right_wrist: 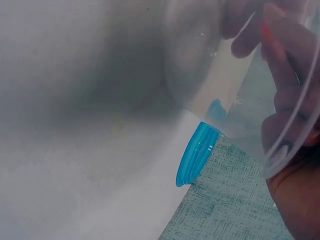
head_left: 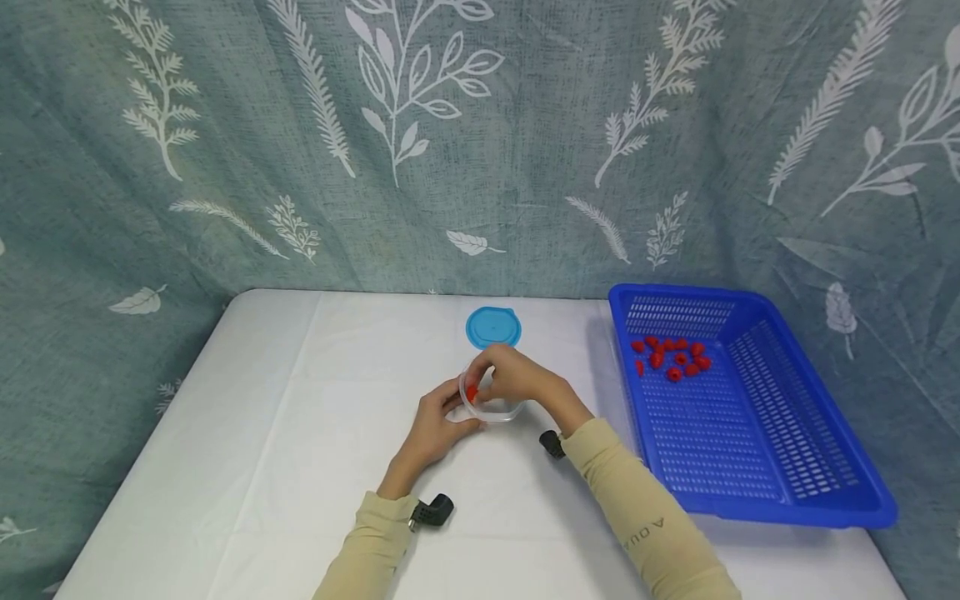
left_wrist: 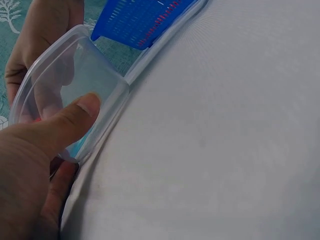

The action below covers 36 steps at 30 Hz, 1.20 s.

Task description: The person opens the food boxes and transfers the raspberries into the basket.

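Observation:
My left hand (head_left: 433, 429) grips a clear plastic tub (head_left: 504, 415) from the left side. In the left wrist view its thumb (left_wrist: 75, 120) presses along the tub's wall (left_wrist: 102, 75). Reaching in over the rim from the right, my right hand (head_left: 517, 377) pinches a small red raspberry (head_left: 471, 392) between its fingertips, inside the tub. Through the clear wall in the right wrist view, the fingers (right_wrist: 280, 55) and a bit of red show dimly. Just behind the tub lies its round blue lid (head_left: 493, 327), flat on the white table.
A blue slotted basket (head_left: 813, 408) stands at the right of the table. Several red raspberries (head_left: 674, 375) are gathered toward its far left corner. Behind the white-covered table (head_left: 360, 375) hangs a green leaf-patterned curtain (head_left: 525, 150).

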### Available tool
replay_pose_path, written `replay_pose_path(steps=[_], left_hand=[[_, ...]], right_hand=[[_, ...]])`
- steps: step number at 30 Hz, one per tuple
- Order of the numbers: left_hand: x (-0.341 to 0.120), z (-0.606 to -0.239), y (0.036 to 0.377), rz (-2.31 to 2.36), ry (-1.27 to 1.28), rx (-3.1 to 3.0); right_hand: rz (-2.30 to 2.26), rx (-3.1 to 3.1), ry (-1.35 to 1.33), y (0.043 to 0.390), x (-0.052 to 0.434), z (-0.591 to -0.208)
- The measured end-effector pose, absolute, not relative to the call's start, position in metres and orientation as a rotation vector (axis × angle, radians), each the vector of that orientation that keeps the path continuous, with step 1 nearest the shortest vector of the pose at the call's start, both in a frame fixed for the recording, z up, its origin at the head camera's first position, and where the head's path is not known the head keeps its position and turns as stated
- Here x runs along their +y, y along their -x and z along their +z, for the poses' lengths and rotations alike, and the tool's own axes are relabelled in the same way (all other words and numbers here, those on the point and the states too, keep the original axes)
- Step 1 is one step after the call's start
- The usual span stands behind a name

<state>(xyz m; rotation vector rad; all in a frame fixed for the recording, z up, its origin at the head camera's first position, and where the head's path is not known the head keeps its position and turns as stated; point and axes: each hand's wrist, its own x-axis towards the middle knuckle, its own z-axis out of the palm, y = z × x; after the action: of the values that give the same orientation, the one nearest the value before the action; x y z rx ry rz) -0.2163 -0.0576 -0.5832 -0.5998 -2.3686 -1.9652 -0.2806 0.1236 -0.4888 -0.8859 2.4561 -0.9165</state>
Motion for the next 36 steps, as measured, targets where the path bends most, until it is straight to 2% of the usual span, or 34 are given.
replay_pose_path(steps=[10, 21, 36], left_hand=[[-0.053, -0.579, 0.215, -1.957, 0.61, -2.339], [-0.052, -0.546, 0.199, -1.953, 0.6, -2.333], [-0.051, -0.557, 0.204, -1.964, 0.552, -2.363]], right_hand=[[-1.155, 2.441, 0.9, 0.277, 0.136, -0.492], [-1.469, 2.461, 0.756, 0.26, 0.145, -0.494], [-1.763, 2.508, 0.622, 0.237, 0.152, -0.453]])
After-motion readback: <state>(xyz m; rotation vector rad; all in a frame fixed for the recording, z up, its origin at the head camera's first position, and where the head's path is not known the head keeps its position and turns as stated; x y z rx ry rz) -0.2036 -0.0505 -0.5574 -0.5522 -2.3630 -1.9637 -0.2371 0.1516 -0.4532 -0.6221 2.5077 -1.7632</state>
